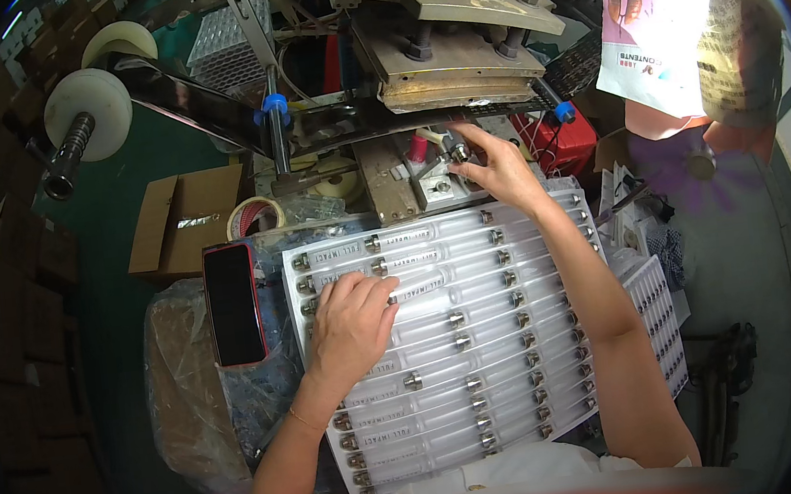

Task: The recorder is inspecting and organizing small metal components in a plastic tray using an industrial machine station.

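Note:
My left hand (pixel 354 320) rests over the left side of a white plastic tray (pixel 409 310). Its fingertips close on the metal-capped end of a printed clear tube (pixel 425 286), slightly tilted over the tray. Rows of similar clear tubes with metal caps lie in the tray's grooves. Beyond the tray, my right hand (pixel 503 170) reaches to a metal fixture (pixel 436 188) below a press. Thumb and fingers pinch a small part with a metal cap (pixel 459 153) there; the rest of that part is hard to make out.
Above the fixture hangs the press head (pixel 448 60), with dark foil (pixel 339 123) stretched beneath it. On the left lie a phone (pixel 234 304), a tape roll (pixel 255 217) and a cardboard box (pixel 183 222). A purple fan (pixel 701 164) and another tray (pixel 655 314) are at right.

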Available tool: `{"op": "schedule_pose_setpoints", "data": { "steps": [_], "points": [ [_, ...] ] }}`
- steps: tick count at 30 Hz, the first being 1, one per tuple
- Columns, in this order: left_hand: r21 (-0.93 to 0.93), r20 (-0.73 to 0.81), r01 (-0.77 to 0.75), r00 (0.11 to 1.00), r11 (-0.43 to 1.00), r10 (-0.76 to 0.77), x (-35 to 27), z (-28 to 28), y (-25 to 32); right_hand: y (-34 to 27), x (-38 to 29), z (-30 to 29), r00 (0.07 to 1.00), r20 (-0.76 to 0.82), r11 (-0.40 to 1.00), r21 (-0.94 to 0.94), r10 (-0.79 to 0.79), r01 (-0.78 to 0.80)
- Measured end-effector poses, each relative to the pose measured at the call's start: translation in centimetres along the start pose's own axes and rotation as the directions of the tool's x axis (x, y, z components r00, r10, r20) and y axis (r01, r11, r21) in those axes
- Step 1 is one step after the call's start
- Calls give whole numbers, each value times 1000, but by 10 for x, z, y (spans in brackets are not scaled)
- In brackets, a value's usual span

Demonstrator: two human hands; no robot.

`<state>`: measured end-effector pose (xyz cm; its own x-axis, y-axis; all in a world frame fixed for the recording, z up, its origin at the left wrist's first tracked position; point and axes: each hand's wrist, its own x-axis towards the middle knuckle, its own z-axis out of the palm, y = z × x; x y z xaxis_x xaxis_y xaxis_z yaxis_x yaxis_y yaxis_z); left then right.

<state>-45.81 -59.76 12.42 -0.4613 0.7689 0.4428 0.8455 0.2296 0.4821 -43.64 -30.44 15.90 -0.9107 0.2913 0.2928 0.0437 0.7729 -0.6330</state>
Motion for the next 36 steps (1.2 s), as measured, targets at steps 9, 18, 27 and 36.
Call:
{"op": "schedule_pose_setpoints", "data": {
  "steps": [9,18,27,36],
  "points": [
    [-1,7,-1,1000,1000,1,-2,-2,6,-2,-14,-7,997,-72,985,-171,-28,15],
    [-35,-7,20,1000,999,-20,-11,-7,18,-60,-120,-5,846,323,855,-165,-423,491],
    [192,-20,-83,996,978,88,-22,-25,60,-93,-178,-9,782,356,777,-197,-512,599],
    [-426,94,232,973,874,-212,-27,-52,106,-93,-156,-39,913,402,727,649,-76,-225]
  ]
}}
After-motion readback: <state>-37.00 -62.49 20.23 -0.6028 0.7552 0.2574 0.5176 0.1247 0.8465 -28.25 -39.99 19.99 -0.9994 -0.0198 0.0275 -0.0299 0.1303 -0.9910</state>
